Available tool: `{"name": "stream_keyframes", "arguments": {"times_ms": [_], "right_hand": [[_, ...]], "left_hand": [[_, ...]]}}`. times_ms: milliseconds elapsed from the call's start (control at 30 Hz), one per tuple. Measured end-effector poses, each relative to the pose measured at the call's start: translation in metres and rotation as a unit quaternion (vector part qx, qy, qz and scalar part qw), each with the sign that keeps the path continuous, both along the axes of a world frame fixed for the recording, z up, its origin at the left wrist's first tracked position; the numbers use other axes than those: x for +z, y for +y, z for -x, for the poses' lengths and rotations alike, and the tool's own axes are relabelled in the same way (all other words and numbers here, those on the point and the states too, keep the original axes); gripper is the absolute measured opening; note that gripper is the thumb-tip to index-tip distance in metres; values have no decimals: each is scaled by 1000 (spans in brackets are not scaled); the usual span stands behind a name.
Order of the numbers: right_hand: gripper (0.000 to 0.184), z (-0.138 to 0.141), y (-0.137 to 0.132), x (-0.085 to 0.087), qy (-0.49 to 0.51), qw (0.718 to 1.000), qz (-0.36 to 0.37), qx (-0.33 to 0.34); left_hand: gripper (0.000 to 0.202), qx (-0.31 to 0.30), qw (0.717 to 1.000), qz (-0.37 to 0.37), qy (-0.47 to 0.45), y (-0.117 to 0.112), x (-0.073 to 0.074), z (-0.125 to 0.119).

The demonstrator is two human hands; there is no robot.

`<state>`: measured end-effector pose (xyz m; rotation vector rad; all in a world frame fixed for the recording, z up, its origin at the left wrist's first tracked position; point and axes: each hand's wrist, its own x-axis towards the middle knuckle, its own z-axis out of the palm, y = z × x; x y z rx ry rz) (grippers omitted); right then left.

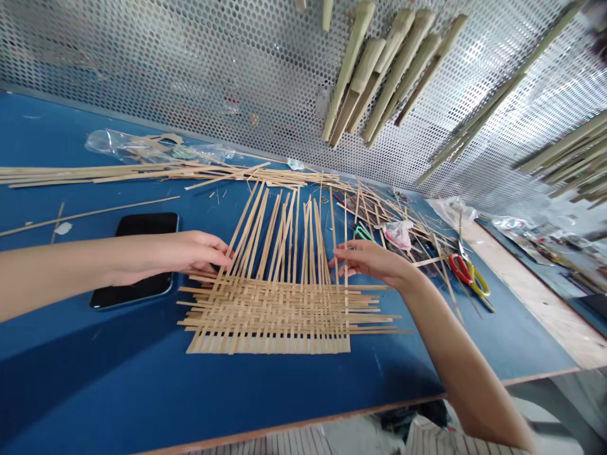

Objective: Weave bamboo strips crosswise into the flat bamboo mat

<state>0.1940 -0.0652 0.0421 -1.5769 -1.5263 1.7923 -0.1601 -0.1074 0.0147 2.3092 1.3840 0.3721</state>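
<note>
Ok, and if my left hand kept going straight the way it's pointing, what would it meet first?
Your left hand would meet the leftmost long strips running out from the woven mat. The fingertips look right at them, perhaps already touching; depth is hard to judge.

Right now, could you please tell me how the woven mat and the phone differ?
The woven mat is pale tan; the phone is black-faced. The mat is larger, with loose strip ends; the phone is smaller, with rounded corners. Both lie on the blue table.

Perforated metal panel (190,76), blue-topped table (142,398), bright reflected light.
</note>
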Motion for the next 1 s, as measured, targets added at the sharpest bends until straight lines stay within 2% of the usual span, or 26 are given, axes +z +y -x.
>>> {"name": "stream_keyframes", "arguments": {"times_ms": [67,133,200,267,367,433,600,833,1000], "right_hand": [[27,-3,2,-1,9,999,23,31],[31,-7,5,-2,13,996,52,67],[35,-11,8,-2,16,993,73,94],[36,-16,11,-2,16,990,85,110],[39,-21,11,-5,10,988,87,125],[48,-23,11,-8,4,988,81,133],[59,-23,10,-12,-4,985,79,155],[69,-24,9,-3,47,973,116,194],[68,-28,11,-6,39,972,116,201]], "left_hand": [[69,-28,999,8,26,-1,-6,-4],[71,-26,996,65,46,1,-4,-8],[68,15,983,176,48,5,5,-9],[59,73,951,298,21,10,19,-9],[46,94,914,390,-58,14,33,-8],[46,90,902,409,-108,14,33,-8],[50,127,881,416,-187,8,16,-13],[36,101,901,382,-178,8,9,-13],[34,108,913,360,-158,6,13,-16]]}}
